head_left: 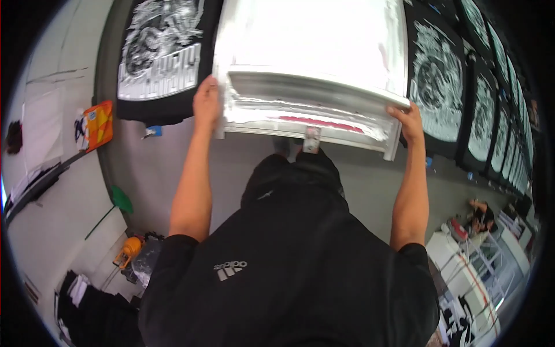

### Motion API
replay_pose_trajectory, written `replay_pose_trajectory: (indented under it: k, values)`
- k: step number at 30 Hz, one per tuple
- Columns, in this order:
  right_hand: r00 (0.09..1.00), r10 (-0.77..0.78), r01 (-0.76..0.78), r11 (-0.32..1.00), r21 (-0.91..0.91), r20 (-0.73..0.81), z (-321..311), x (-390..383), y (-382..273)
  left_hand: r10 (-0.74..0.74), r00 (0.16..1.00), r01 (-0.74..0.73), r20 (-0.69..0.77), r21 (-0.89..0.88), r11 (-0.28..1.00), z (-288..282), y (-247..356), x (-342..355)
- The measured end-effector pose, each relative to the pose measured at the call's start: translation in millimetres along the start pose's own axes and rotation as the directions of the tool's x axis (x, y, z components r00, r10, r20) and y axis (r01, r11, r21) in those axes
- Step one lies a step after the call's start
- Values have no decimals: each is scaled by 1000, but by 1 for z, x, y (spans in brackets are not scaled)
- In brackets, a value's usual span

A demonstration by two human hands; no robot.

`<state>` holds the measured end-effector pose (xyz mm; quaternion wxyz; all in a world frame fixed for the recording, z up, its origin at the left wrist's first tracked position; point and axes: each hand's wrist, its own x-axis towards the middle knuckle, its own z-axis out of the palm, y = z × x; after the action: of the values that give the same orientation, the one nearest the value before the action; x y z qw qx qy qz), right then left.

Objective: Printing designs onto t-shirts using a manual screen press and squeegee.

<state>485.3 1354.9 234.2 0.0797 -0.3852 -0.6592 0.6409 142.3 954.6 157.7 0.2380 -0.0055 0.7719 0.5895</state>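
Observation:
A large metal-framed screen (312, 29) with a bright white face fills the top middle. Across its near part runs a metal bar (315, 78), and below that lies white, glossy material with a red streak (321, 122). A small metal clamp (312, 139) is at the middle of the near edge. My left hand (206, 101) grips the left side of the screen assembly. My right hand (407, 118) is closed round the bar's right end, thumb and fingers at the corner.
Black shirts with white prints (159, 58) lie flat on boards at left and in a row (436, 87) rightward. An orange packet (98, 124), green long-handled item (120, 199) and yellow machine (130, 251) are at left. Another person (483, 217) is lower right, near white equipment (491, 272).

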Motion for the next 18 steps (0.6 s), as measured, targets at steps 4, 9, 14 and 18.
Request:
replay_pose_trajectory:
  k: [4, 9, 14, 18]
  values:
    - [1000, 8, -8, 1000, -29, -15, -18, 1, 10, 150, 988, -144, -28, 153, 978, 13, -9, 0]
    - [999, -28, 29, 999, -29, 36, -13, 3, 12, 206, 979, -199, -9, 213, 957, 10, -4, -9]
    - [995, 44, -27, 983, -179, 89, -9, -4, -9, 106, 994, -109, 24, 177, 978, 7, 2, -4]
    - [993, -67, 120, 500, -858, 100, 9, -50, -48, 609, 745, -656, 273, 466, 594, -2, 89, -50]
